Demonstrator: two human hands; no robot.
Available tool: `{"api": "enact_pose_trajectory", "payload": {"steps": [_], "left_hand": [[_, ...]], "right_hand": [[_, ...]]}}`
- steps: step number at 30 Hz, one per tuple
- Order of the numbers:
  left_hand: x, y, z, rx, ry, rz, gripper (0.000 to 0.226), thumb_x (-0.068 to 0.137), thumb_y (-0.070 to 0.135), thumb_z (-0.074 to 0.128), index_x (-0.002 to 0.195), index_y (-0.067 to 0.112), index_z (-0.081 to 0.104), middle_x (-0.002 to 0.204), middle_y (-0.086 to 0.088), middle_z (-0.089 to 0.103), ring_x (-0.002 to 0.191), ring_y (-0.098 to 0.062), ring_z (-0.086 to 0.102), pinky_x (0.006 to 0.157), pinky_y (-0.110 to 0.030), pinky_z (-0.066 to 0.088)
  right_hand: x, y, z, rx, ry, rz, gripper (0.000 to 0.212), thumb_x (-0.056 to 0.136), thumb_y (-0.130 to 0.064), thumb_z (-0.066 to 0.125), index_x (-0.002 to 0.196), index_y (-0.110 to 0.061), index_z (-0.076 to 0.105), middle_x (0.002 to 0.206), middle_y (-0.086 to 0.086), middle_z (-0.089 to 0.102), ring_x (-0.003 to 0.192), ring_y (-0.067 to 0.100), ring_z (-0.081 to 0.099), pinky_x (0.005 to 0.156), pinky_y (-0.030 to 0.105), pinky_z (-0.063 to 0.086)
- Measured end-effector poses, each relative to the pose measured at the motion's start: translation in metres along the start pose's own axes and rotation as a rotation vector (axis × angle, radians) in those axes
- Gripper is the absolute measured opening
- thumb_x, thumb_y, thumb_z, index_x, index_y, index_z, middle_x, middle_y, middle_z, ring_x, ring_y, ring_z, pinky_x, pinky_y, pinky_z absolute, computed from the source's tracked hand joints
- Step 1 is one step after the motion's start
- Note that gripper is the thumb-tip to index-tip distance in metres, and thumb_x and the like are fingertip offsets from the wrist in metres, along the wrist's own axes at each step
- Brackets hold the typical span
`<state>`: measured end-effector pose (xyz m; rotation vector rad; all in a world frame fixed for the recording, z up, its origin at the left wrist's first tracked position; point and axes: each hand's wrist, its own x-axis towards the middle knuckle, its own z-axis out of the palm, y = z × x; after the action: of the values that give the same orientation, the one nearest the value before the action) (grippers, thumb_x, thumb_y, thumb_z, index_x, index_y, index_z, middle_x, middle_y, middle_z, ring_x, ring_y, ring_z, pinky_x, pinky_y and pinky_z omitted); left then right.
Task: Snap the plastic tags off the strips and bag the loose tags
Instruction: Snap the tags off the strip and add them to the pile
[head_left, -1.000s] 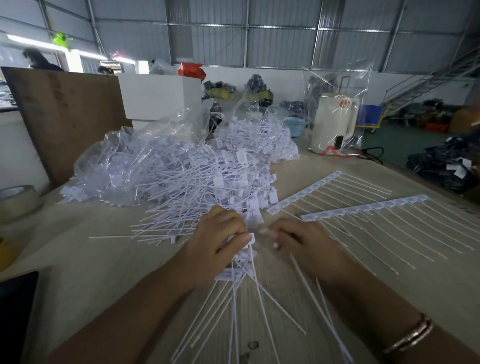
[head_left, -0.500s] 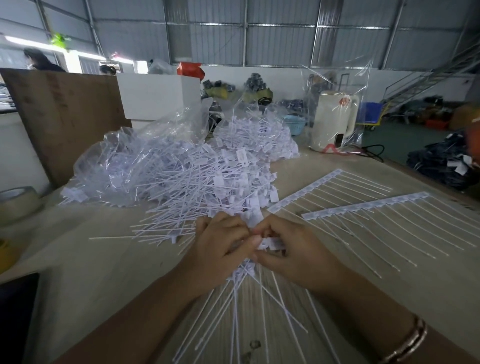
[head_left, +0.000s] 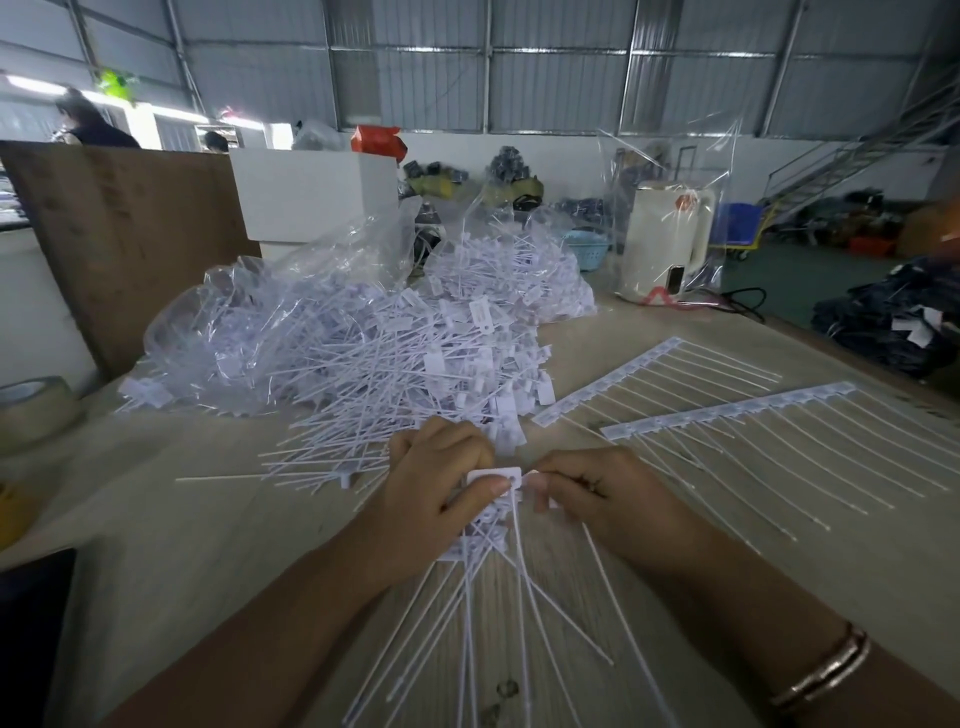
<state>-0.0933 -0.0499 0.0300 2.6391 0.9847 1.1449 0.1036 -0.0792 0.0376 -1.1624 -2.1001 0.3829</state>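
A strip of white plastic tags is held just above the tabletop; the left hand grips its heads while the right hand pinches one tag beside it. A loose tag pile lies beyond, spilling from a clear bag, and two whole strips lie to the right.

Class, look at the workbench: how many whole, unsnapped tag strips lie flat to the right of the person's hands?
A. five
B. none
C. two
C: two comb-like tag strips lie there side by side, a farther strip and a nearer strip, right of the right hand.
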Motion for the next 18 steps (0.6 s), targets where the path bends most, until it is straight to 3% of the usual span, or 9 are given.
{"api": "enact_pose_trajectory", "payload": {"steps": [3, 6, 9, 11, 13, 15, 18], "left_hand": [[0.003, -0.005, -0.005, -0.097, 0.021, 0.041, 0.036, 0.088, 0.036, 0.040, 0.071, 0.009, 0.056, 0.077, 0.009, 0.055, 0.079, -0.010, 0.047, 0.076, -0.044, 0.037], [0.000, -0.019, -0.015, -0.083, 0.063, 0.049, 0.035, 0.090, 0.032, 0.040, 0.068, 0.009, 0.056, 0.073, 0.008, 0.054, 0.073, -0.008, 0.047, 0.072, -0.041, 0.035], [-0.005, -0.022, -0.015, 0.205, 0.089, 0.012, 0.033, 0.088, 0.044, 0.039, 0.070, 0.025, 0.059, 0.079, 0.019, 0.054, 0.083, -0.003, 0.045, 0.076, -0.034, 0.022], [-0.002, -0.014, -0.010, 0.352, 0.071, -0.026, 0.036, 0.086, 0.052, 0.039, 0.078, 0.028, 0.065, 0.087, 0.017, 0.058, 0.090, -0.007, 0.048, 0.078, -0.031, 0.019], [0.005, -0.003, -0.009, 0.439, 0.082, -0.068, 0.039, 0.084, 0.053, 0.039, 0.088, 0.026, 0.067, 0.093, 0.010, 0.061, 0.091, -0.013, 0.054, 0.079, -0.031, 0.022], [0.008, 0.006, -0.015, 0.395, 0.123, -0.072, 0.037, 0.087, 0.048, 0.038, 0.085, 0.021, 0.063, 0.086, 0.005, 0.060, 0.081, -0.017, 0.055, 0.075, -0.033, 0.034], [0.001, 0.012, -0.032, 0.177, 0.163, -0.160, 0.046, 0.090, 0.055, 0.030, 0.062, 0.023, 0.048, 0.057, 0.006, 0.049, 0.052, -0.014, 0.048, 0.052, -0.034, 0.042]], "right_hand": [[0.000, 0.005, -0.010, 0.159, 0.101, 0.120, 0.020, 0.092, -0.020, 0.054, 0.079, -0.024, 0.069, 0.068, -0.009, 0.062, 0.053, 0.003, 0.052, 0.054, 0.016, 0.042], [-0.006, 0.017, -0.037, 0.165, 0.295, 0.193, 0.020, 0.092, -0.020, 0.053, 0.089, -0.033, 0.068, 0.074, -0.014, 0.064, 0.055, 0.007, 0.054, 0.057, 0.027, 0.048], [-0.011, 0.012, -0.026, 0.208, 0.191, 0.235, 0.012, 0.084, -0.044, 0.057, 0.088, -0.041, 0.068, 0.086, -0.020, 0.067, 0.065, 0.002, 0.060, 0.057, 0.018, 0.049], [-0.004, 0.002, -0.004, 0.165, 0.106, 0.221, 0.032, 0.074, -0.059, 0.055, 0.094, -0.038, 0.069, 0.089, -0.015, 0.069, 0.072, 0.006, 0.063, 0.062, 0.019, 0.053], [0.006, -0.003, 0.013, 0.012, 0.046, 0.110, 0.040, 0.081, -0.054, 0.052, 0.107, -0.028, 0.069, 0.091, -0.010, 0.070, 0.070, 0.004, 0.061, 0.068, 0.027, 0.052], [0.010, -0.005, 0.016, -0.088, 0.046, 0.058, 0.041, 0.090, -0.050, 0.042, 0.114, -0.027, 0.066, 0.095, -0.007, 0.069, 0.073, 0.003, 0.060, 0.070, 0.028, 0.049], [0.003, -0.003, 0.001, 0.001, 0.217, 0.192, 0.045, 0.091, -0.055, 0.037, 0.085, -0.024, 0.070, 0.080, -0.008, 0.067, 0.074, 0.009, 0.061, 0.069, 0.033, 0.049]]}}
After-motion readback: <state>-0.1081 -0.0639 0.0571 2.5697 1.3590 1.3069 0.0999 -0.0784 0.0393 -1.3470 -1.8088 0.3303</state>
